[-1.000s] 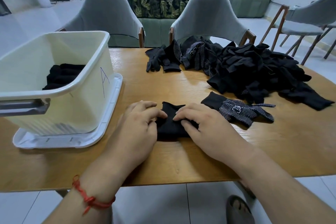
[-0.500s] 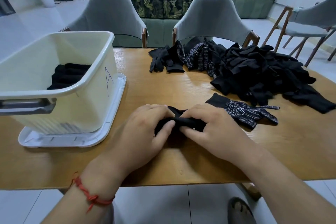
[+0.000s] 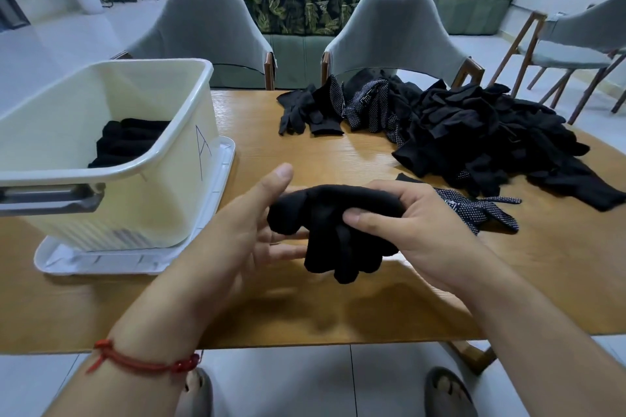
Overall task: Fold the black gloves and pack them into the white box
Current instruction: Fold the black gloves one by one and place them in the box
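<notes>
A: Fingers (image 3: 386, 191) of right hand (image 3: 426, 234): curled round folded glove (image 3: 338, 210), holding it above table (image 3: 305, 159), near centre. Then left hand (image 3: 233, 234): spread flat, fingers straight, seemingly touching the glove's left end.
B: Risk?
A: Unfolding, probably. Gripped at the top only, with cloth hanging loose below. Could spring open on the way left to white box (image 3: 159, 206).
B: Anything else?
A: Could catch the box's right rim and drop outside. Better to cup underneath with left hand first.
</notes>
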The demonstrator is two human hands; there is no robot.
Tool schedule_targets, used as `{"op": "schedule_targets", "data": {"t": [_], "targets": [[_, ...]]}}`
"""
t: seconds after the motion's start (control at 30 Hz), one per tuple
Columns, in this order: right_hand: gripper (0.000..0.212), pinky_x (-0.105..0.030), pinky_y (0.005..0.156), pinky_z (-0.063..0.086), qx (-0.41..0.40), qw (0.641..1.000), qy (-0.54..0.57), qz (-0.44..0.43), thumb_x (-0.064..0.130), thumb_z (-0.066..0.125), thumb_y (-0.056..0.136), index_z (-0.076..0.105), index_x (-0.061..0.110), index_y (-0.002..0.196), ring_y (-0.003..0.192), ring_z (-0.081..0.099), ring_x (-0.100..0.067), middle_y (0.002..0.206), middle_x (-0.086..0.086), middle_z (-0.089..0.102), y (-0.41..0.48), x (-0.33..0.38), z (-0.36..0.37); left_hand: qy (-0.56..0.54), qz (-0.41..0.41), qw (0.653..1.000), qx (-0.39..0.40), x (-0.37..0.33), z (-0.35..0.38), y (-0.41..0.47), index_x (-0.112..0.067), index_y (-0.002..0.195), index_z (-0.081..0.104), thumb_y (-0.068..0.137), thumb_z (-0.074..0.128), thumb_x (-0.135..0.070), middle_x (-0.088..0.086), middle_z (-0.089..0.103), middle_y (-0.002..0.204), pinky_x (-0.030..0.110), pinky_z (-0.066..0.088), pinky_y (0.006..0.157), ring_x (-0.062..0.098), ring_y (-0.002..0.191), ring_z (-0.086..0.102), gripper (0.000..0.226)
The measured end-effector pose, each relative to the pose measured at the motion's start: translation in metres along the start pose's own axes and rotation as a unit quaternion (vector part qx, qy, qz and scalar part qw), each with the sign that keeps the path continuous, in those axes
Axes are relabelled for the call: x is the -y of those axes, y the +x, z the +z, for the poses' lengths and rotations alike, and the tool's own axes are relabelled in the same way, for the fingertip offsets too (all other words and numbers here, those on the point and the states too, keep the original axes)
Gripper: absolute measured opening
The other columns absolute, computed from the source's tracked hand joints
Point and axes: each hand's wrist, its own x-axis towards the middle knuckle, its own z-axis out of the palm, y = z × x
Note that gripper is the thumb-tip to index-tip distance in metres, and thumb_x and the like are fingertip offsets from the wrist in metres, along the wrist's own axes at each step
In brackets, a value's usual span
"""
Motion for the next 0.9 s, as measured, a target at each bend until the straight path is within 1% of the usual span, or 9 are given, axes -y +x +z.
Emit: {"op": "schedule_targets", "data": {"t": [0.07,0.17,0.33,0.5,0.6,0.67,0.73,0.8,0.9], "targets": [[0.02,-0.049,0.069,0.048,0.004,1.0,0.004,0.006,0.023,0.078,0.095,0.077,0.006,0.105,0.072,0.06,-0.035,0.092,-0.039,0.06,0.0,0.001,0.0,-0.008,-0.031,0.999,0.004,0.001,-0.003,0.001,-0.008,0.123,0.075,0.098,0.059,-0.05,0.017,0.078,0.116,0.044,0.063,0.092,0.035,0.11,0.075,0.052],[0.013,-0.042,0.061,0.051,0.003,1.0,0.017,0.012,0.015,0.075,0.097,0.078,0.005,0.104,0.066,0.061,-0.033,0.09,-0.037,0.064,-0.001,0.005,0.001,0.077,0.009,0.997,0.015,0.004,-0.007,0.0,-0.011,0.118,0.079,0.102,0.062,-0.042,0.022,0.076,0.117,0.046,0.062,0.096,0.035,0.113,0.073,0.039],[0.013,-0.049,0.069,0.041,-0.007,1.0,0.021,0.019,0.019,0.077,0.095,0.078,0.01,0.105,0.076,0.055,-0.035,0.092,-0.039,0.061,0.0,0.002,0.003,0.158,0.074,0.985,-0.012,0.007,-0.006,0.003,-0.015,0.112,0.081,0.107,0.057,-0.032,0.019,0.076,0.104,0.047,0.064,0.09,0.035,0.104,0.074,0.03],[0.022,-0.032,0.059,0.035,0.0,0.998,0.054,0.045,0.018,0.085,0.087,0.077,0.016,0.108,0.069,0.051,-0.022,0.083,-0.012,0.062,0.001,-0.003,0.005,0.183,0.137,0.972,-0.056,0.008,-0.004,0.005,-0.015,0.109,0.079,0.104,0.063,-0.015,0.009,0.08,0.091,0.035,0.065,0.079,0.025,0.089,0.078,0.017],[0.026,-0.041,0.064,0.035,-0.021,0.996,0.068,0.043,0.017,0.089,0.084,0.079,0.016,0.108,0.074,0.048,-0.027,0.084,-0.015,0.062,0.003,-0.005,0.007,0.154,0.128,0.978,-0.065,0.008,-0.003,0.004,-0.013,0.108,0.079,0.102,0.065,-0.023,0.005,0.078,0.088,0.04,0.066,0.079,0.019,0.086,0.076,0.018],[0.027,-0.049,0.074,0.033,-0.025,0.995,0.083,0.04,0.017,0.09,0.083,0.08,0.016,0.109,0.083,0.05,-0.032,0.09,-0.025,0.062,0.003,-0.004,0.007,0.122,0.085,0.989,-0.025,0.007,-0.002,0.002,-0.015,0.116,0.078,0.099,0.066,-0.035,0.004,0.08,0.099,0.042,0.065,0.081,0.02,0.097,0.077,0.028],[0.028,-0.05,0.077,0.034,-0.025,0.996,0.08,0.038,0.017,0.09,0.083,0.079,0.015,0.109,0.086,0.053,-0.034,0.095,-0.036,0.063,0.002,-0.003,0.007,0.131,0.05,0.99,0.015,0.008,-0.002,0.0,-0.022,0.124,0.076,0.097,0.067,-0.039,0.008,0.08,0.11,0.045,0.063,0.086,0.025,0.105,0.077,0.033],[0.026,-0.05,0.078,0.035,-0.025,0.996,0.075,0.041,0.015,0.089,0.085,0.079,0.014,0.109,0.085,0.054,-0.034,0.095,-0.032,0.066,0.002,-0.003,0.007,0.138,0.049,0.989,0.015,0.008,-0.001,0.0,-0.022,0.124,0.077,0.099,0.068,-0.031,0.009,0.08,0.107,0.042,0.064,0.083,0.026,0.1,0.078,0.028],[0.029,-0.051,0.081,0.036,-0.007,0.993,0.11,0.05,0.013,0.085,0.087,0.078,0.014,0.115,0.091,0.054,-0.035,0.102,-0.023,0.067,0.002,-0.004,0.005,0.13,0.073,0.989,-0.021,0.008,-0.001,0.001,-0.017,0.116,0.08,0.101,0.067,-0.018,0.014,0.08,0.097,0.029,0.061,0.068,0.024,0.086,0.077,0.02]]}}
